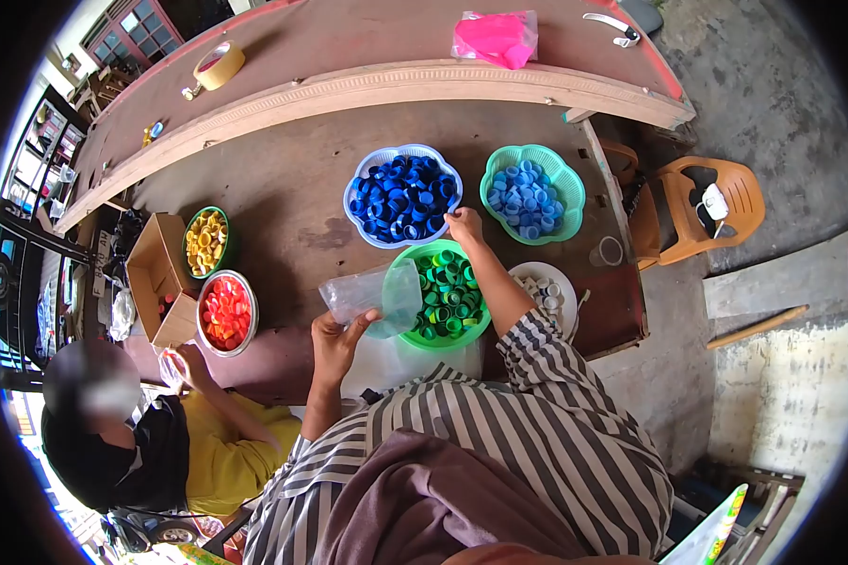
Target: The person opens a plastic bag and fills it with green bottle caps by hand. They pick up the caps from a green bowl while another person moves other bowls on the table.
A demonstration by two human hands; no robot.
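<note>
My left hand [342, 344] pinches a clear plastic bag [360, 297], which overlaps the left rim of a green basin [403, 330] of green caps [446, 294]. My right hand [464, 226] is at the lower right edge of a pale blue bowl [356, 179] of dark blue caps [405, 196], its fingers closed together; what they hold, if anything, is too small to tell. Right of it stands a mint green bowl [575, 188] with light blue caps [523, 198]. A white plate [567, 292] with white caps lies partly behind my right forearm.
At left are a bowl of red caps [226, 313], a bowl of yellow caps [206, 243] and a cardboard box [151, 273]. A person [207, 443] sits at lower left. A clear cup [608, 250] stands at right. Tape [219, 66] and a pink packet [496, 38] lie beyond the wooden ledge.
</note>
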